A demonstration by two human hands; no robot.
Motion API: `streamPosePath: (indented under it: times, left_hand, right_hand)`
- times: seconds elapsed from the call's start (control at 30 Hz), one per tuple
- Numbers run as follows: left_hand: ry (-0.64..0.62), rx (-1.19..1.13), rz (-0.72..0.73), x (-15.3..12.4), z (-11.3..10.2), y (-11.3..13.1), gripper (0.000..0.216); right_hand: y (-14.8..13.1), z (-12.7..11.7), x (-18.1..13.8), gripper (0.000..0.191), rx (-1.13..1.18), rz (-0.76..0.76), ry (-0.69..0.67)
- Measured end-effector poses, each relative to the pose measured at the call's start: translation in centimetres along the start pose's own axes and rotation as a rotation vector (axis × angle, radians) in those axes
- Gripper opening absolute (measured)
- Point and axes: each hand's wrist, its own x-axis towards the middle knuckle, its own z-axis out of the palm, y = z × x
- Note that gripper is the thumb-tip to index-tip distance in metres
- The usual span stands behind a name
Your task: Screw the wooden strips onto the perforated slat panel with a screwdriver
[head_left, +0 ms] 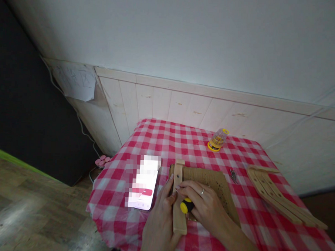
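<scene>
Step in hand: judged as hand work with a yellow-and-black tool (184,206), probably a short screwdriver, on a wooden strip (180,222); could not tell about the tip, being hidden by the fingers.
Left hand (161,210): closed on the wooden strip from its left side, with the thumb against the edge.
Right hand (205,203): clamped on the yellow-and-black tool under bent fingers, with fingertips at the middle of the wooden strip; wore a ring.
Wooden strip: lay over the left part of a brown board (209,175), with the near end beyond the board and a dark round spot near the far end.
Next move: called, by judgement, for steady left-hand support and for keeping the tool in line with its point of work.
Small metal pieces (233,175): lay loose just beside the board, on its right.
Bent wooden pieces (275,198): rested close together at the right, showing dark holes.
Phone (143,198): lay left of the left hand, with a lit screen, partly blurred.
Clear container (217,140): stood near the far edge, yellow at both ends.
Tablecloth (110,212): covered the table in red-and-white checks.
Room: had white planks (163,103) along the wall, a hanging paper (77,82), a dark panel (41,97) and a wood-patterned floor (14,207).
</scene>
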Motion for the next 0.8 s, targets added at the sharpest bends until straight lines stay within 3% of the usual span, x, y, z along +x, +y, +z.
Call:
streamPosePath:
  times: [0.3, 0.57, 0.8]
  left_hand:
    - [0.071, 0.026, -0.002, 0.6, -0.2, 1.2, 0.058]
    - [-0.003, 0.048, -0.017, 0.3, -0.4, 0.8, 0.064]
    - [0.049, 0.06, -0.026, 0.6, -0.3, 1.2, 0.059]
  right_hand:
    - [0.4, -0.2, -0.2, 0.041, 0.066, 0.03, -0.02]
    - [0.4, -0.5, -0.3, 0.043, 0.148, 0.067, -0.056]
    - [0.4, -0.5, -0.2, 0.041, 0.173, 0.065, -0.026]
